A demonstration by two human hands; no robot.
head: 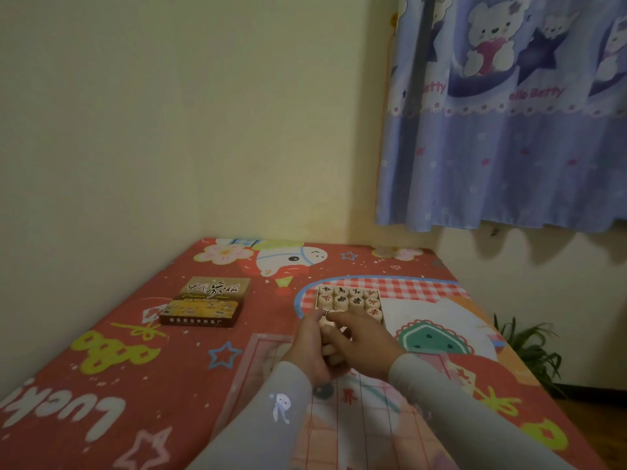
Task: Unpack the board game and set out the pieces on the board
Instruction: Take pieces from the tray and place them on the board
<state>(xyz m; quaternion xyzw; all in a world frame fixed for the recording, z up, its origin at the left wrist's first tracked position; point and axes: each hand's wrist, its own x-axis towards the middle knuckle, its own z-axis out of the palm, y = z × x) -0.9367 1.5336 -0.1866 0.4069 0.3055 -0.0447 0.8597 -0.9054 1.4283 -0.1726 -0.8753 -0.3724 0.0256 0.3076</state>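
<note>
Open tray (382,312) holds round wooden pieces (357,301) — box lid (207,301) lies apart.

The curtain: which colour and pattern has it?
Blue curtain printed with white teddy bears, head view.

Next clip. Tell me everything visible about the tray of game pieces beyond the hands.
The tray is a shallow square box lying flat on the red cartoon-print sheet, right of the box lid. It holds round, pale, wood-looking pieces in tight rows, faces up, marked with red or black characters. Its near edge is hidden behind the left hand and right hand, which reach into it.
</note>
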